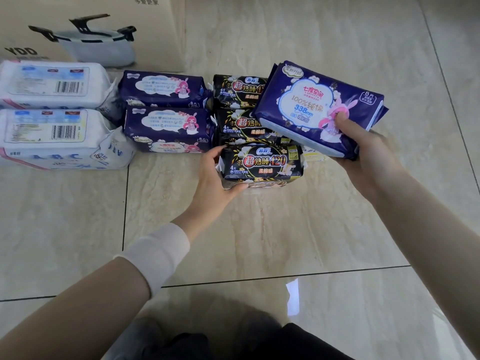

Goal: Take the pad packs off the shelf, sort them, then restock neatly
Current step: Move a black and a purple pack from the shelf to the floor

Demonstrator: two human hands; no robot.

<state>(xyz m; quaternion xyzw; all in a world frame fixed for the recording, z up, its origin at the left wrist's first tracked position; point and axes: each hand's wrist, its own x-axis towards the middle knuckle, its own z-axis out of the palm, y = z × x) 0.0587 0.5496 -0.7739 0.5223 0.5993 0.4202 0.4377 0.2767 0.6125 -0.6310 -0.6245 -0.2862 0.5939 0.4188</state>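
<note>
Fingers (220,152) of the left hand (215,178) curl round the left end of the nearest black pack (262,165), thumb underneath. The right hand (363,154) grips a raised purple pack (311,107), thumb on its face. Sorting looks well advanced: left of those fingers white packs (52,84) and purple packs (166,131) lie grouped, with more black packs (240,92) just beyond (a yellow pack (314,156) peeks from under the raised one). Restocking seems not yet begun, and no shelf is in view.
</note>
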